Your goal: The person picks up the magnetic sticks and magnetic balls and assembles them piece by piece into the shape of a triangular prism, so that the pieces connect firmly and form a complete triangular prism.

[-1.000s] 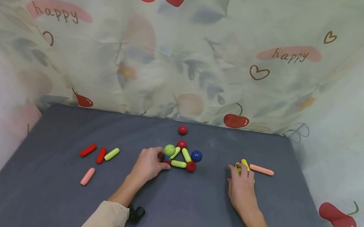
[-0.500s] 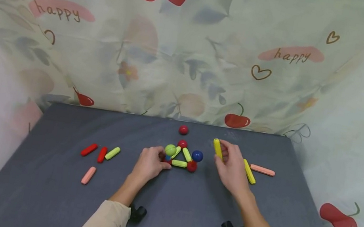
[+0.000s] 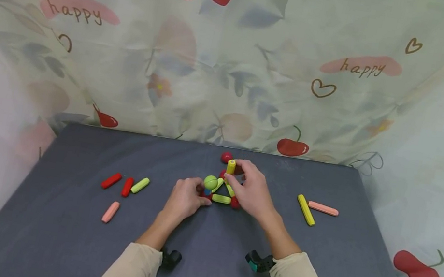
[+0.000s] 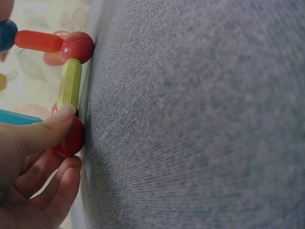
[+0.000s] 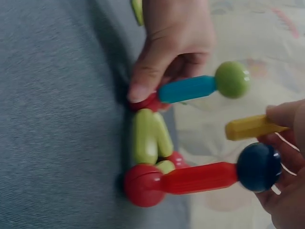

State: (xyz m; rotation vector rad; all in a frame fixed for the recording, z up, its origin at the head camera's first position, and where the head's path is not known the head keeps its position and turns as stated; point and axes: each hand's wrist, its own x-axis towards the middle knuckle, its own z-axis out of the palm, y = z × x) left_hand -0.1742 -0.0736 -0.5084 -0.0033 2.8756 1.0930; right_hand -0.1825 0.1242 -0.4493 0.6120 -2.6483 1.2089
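Lime rods (image 3: 221, 199) joined by red balls form a flat triangle on the table. My left hand (image 3: 182, 200) grips the red ball (image 4: 72, 138) at its left corner, thumb lying along the rod's end. From that corner a blue rod (image 5: 188, 89) stands up, topped by a green ball (image 3: 210, 182). At the right corner a red rod (image 5: 200, 178) rises to a dark blue ball (image 5: 259, 166), which my right hand hides in the head view. My right hand (image 3: 254, 190) pinches a yellow rod (image 3: 231, 166) above the triangle, close to the blue ball.
A single red ball (image 3: 226, 157) lies behind the triangle. To the right are another yellow rod (image 3: 306, 210) and a pink rod (image 3: 323, 208). Two red rods (image 3: 111, 180), a lime rod (image 3: 140, 185) and a pink rod (image 3: 110, 212) lie at left. Patterned cloth (image 3: 216, 69) hangs behind.
My right hand has picked up one yellow rod from the right side and carried it left, over the triangle. My left hand keeps its grip at the left corner.
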